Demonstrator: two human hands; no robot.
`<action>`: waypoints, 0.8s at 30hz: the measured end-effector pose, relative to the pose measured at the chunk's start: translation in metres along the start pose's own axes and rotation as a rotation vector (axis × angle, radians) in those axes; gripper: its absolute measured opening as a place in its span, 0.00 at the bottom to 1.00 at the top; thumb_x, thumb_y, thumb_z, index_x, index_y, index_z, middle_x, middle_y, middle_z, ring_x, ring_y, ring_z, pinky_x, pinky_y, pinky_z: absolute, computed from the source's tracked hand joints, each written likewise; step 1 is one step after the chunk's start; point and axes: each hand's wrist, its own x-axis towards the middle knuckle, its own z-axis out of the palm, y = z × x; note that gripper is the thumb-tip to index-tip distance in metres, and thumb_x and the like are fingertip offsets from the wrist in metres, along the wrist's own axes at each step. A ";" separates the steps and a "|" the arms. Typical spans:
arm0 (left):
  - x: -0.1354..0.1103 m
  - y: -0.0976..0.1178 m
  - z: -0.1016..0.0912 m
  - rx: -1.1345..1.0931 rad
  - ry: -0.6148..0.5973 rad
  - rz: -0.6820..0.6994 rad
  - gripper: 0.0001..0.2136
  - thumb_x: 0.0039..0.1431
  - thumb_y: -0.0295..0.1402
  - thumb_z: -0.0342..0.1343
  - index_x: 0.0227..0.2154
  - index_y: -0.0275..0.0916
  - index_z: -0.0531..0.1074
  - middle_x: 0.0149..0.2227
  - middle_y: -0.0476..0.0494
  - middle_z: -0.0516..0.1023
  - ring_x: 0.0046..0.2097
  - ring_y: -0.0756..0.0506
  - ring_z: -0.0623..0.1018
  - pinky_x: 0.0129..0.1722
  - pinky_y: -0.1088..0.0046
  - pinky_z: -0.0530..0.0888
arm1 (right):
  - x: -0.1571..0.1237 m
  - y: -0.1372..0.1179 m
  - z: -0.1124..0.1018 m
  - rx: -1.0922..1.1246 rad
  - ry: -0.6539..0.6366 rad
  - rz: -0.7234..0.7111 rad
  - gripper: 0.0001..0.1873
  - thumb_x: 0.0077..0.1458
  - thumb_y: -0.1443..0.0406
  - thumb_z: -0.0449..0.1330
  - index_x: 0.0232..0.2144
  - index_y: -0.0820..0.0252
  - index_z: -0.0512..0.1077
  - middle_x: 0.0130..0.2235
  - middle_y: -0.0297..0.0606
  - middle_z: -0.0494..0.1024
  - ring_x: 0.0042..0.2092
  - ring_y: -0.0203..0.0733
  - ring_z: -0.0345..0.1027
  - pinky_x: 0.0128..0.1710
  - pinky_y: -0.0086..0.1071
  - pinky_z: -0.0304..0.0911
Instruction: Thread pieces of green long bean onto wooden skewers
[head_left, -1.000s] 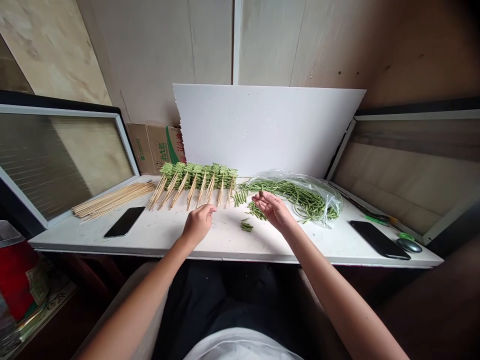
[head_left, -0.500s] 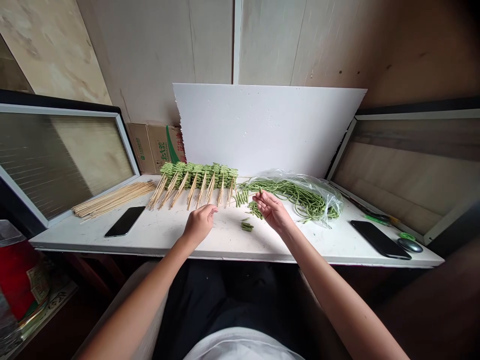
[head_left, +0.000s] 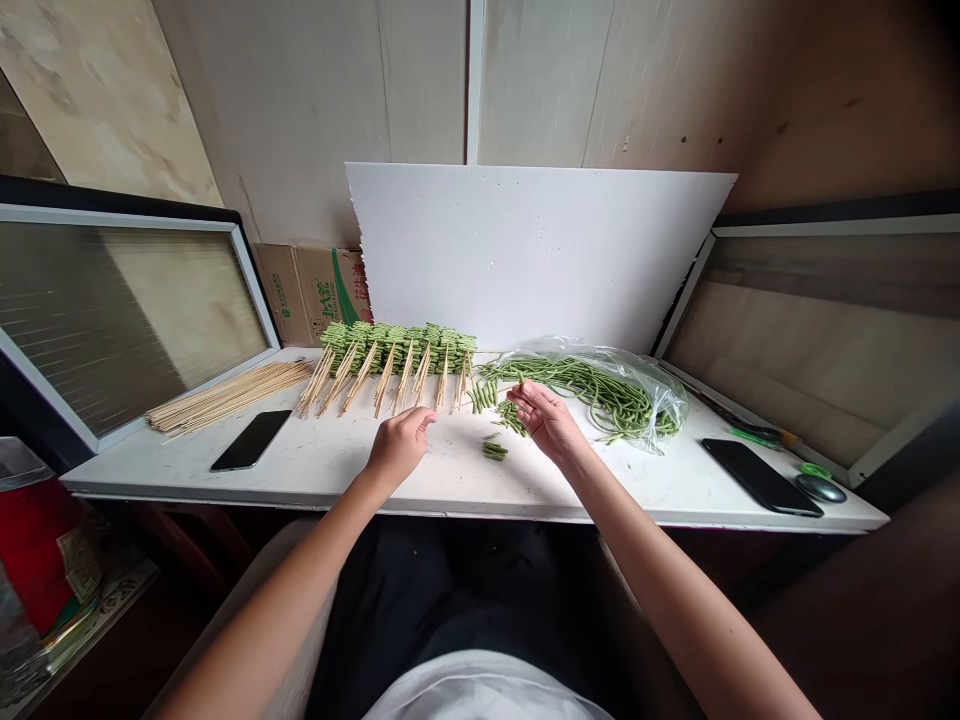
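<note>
At the left end of the white tabletop (head_left: 330, 482) lies a flat bundle of loose bamboo skewers (head_left: 229, 397), all pointing one way, probably so that one is easy to take. Just beside it is a black smartphone (head_left: 250, 441), kept apart from the green things. Next comes a row of skewers threaded with short green bean pieces (head_left: 397, 349). They lie side by side, with bare ends toward the person, and this seems to keep them from tangling. The left hand (head_left: 399, 448) is in front of this row, curled with the fingers close together, and I see nothing in it. Between the hands are small heaps of cut bean pieces (head_left: 494, 451), within easy reach. The right hand (head_left: 547, 420) is turned palm up with fingers a little spread; whether it pinches a small piece, I cannot tell. Behind it, long green beans (head_left: 577, 385) stretch out from a clear plastic bag (head_left: 649, 395) toward the middle. At the far right lie a second black smartphone (head_left: 761, 477) and a small round dark object (head_left: 820, 488).
</note>
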 end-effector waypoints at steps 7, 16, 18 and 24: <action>-0.001 -0.002 -0.001 0.062 0.010 0.038 0.14 0.59 0.15 0.50 0.36 0.39 0.76 0.35 0.45 0.84 0.34 0.44 0.83 0.31 0.73 0.74 | -0.002 -0.003 0.005 -0.063 0.074 -0.039 0.19 0.40 0.52 0.80 0.33 0.54 0.84 0.38 0.41 0.85 0.47 0.50 0.80 0.35 0.34 0.72; -0.001 -0.002 -0.003 0.123 0.004 0.048 0.18 0.54 0.12 0.48 0.36 0.39 0.77 0.34 0.45 0.84 0.34 0.45 0.82 0.29 0.74 0.73 | -0.002 0.003 0.007 -0.058 0.101 -0.066 0.16 0.41 0.58 0.80 0.33 0.55 0.85 0.36 0.39 0.85 0.44 0.45 0.79 0.37 0.32 0.70; -0.001 -0.002 -0.005 0.125 0.012 0.038 0.18 0.54 0.12 0.48 0.36 0.39 0.77 0.34 0.45 0.84 0.35 0.44 0.82 0.30 0.74 0.74 | -0.003 0.003 0.008 -0.056 0.090 -0.073 0.16 0.42 0.58 0.80 0.34 0.55 0.85 0.38 0.39 0.86 0.44 0.45 0.79 0.36 0.32 0.70; 0.003 -0.002 -0.009 0.101 0.046 0.014 0.17 0.55 0.13 0.50 0.36 0.39 0.77 0.35 0.45 0.84 0.36 0.44 0.83 0.32 0.73 0.74 | -0.005 0.002 0.011 0.005 0.028 -0.036 0.18 0.46 0.53 0.77 0.37 0.55 0.84 0.42 0.41 0.86 0.45 0.47 0.79 0.33 0.31 0.70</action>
